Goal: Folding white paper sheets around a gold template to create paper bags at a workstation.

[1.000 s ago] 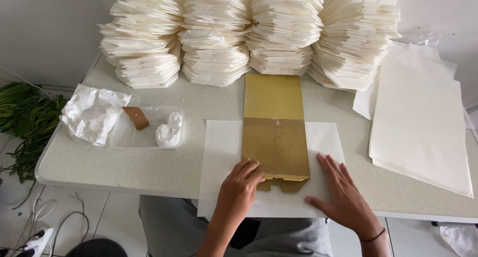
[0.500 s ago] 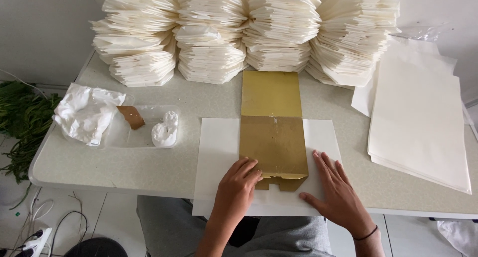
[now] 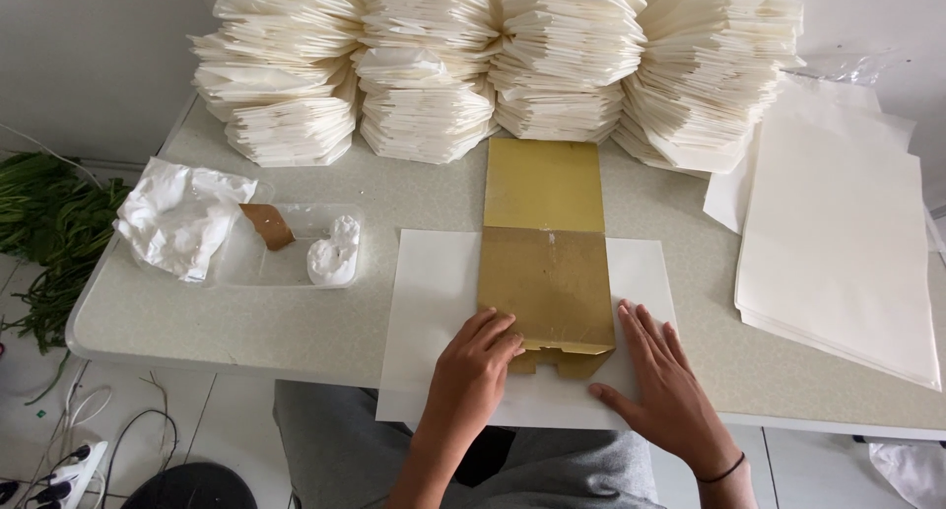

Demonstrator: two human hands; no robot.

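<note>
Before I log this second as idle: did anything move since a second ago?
Nothing visibly changed. The left hand and right hand still press beside the gold form on the white sheet; the stacks stayed put.

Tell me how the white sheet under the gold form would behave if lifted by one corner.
The white sheet looks thin and lies flat, so it would probably droop, not stay stiff. It is likely light, like the loose sheets stacked nearby. Its near edge overhangs the table, and the gold form plus both hands rest on it, so it may drag them.
</note>
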